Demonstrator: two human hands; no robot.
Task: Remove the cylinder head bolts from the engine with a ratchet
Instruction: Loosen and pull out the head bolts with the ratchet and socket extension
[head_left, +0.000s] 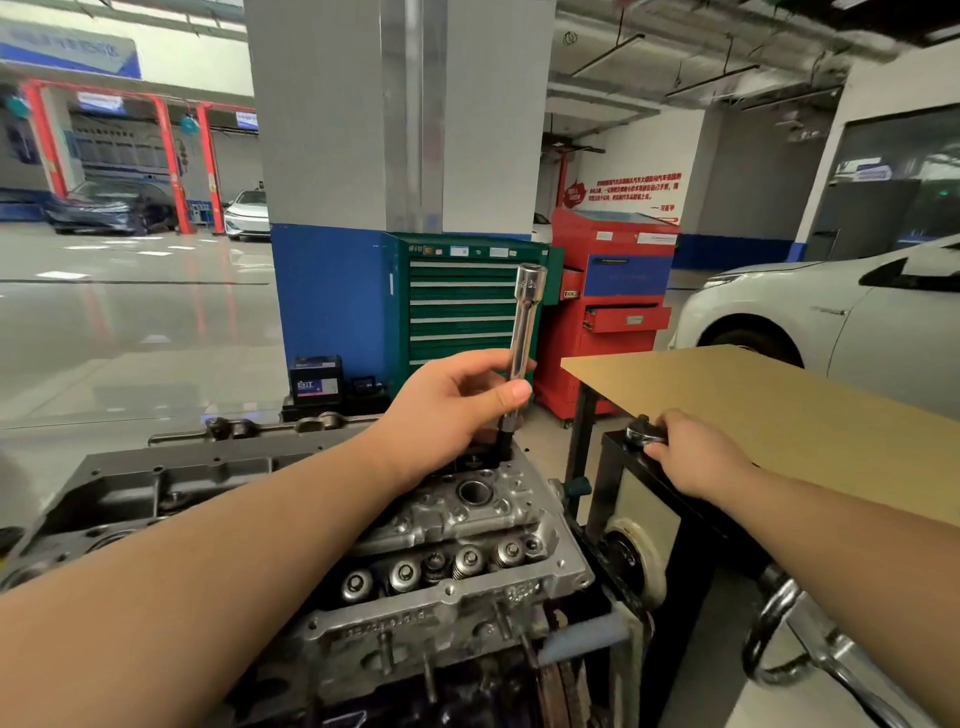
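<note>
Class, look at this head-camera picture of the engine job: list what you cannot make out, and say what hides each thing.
- Lower tip of the extension bar, head view: sunk in a cylinder head recess, behind the left hand; whether it sits on a bolt is unseen.
- Ratchet, head view: only its head shows; the right hand covers the handle.
- Red wall text: too small and blurred.
- Stand handle: cut by the bottom edge.

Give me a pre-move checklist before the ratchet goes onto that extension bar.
1. Left hand grips the extension bar: ok.
2. Bar upright, lower end down in the cylinder head: ok.
3. Bar seated on a bolt: cannot tell, the end is hidden.
4. Right hand holds the ratchet: ok, on the stand's corner.
5. Ratchet joined to bar: not ok, they are apart.
6. Ratchet direction set to loosen: cannot tell.
</note>
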